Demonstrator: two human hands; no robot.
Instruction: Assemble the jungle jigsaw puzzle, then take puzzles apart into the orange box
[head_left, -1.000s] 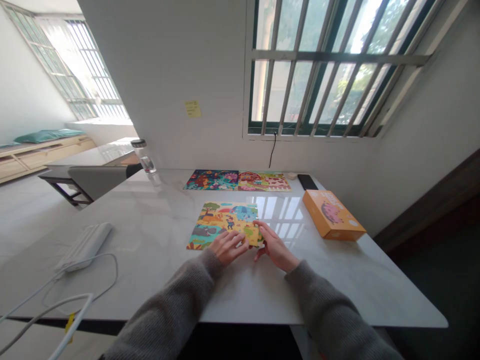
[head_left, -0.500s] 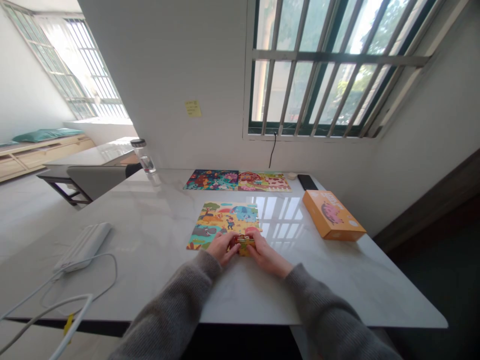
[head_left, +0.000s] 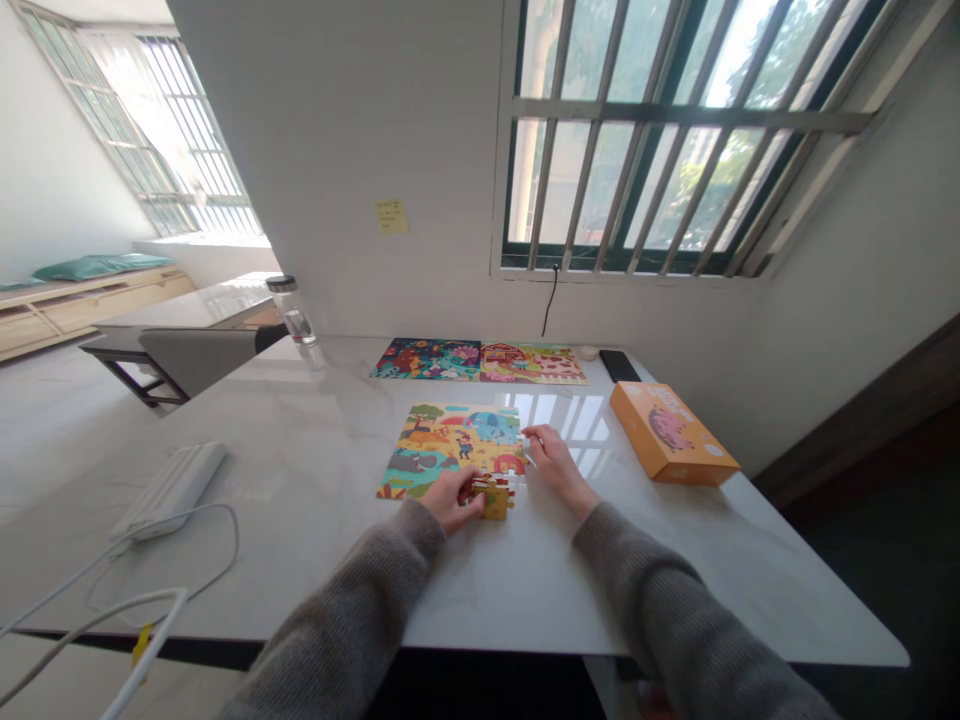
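A colourful animal jigsaw puzzle [head_left: 442, 440] lies on the white marbled table [head_left: 300, 590], its lower right part uneven. My left hand [head_left: 453, 499] grips a small stack of yellowish puzzle pieces [head_left: 493, 500] by its left side, just at the puzzle's lower right corner. My right hand [head_left: 553, 462] is at the puzzle's right edge, thumb and fingers pinched together; what they hold, if anything, is too small to make out.
Two finished puzzle pictures [head_left: 427, 359] [head_left: 534, 364] lie at the back by the wall. An orange box [head_left: 671, 432] and a black phone [head_left: 619, 366] are on the right. A bottle [head_left: 292, 310] stands back left, a white power strip [head_left: 169, 490] with cables left.
My right hand has left the stack and moved up and right to the puzzle's right edge. My left hand has stayed on the pieces, which now show more fully.
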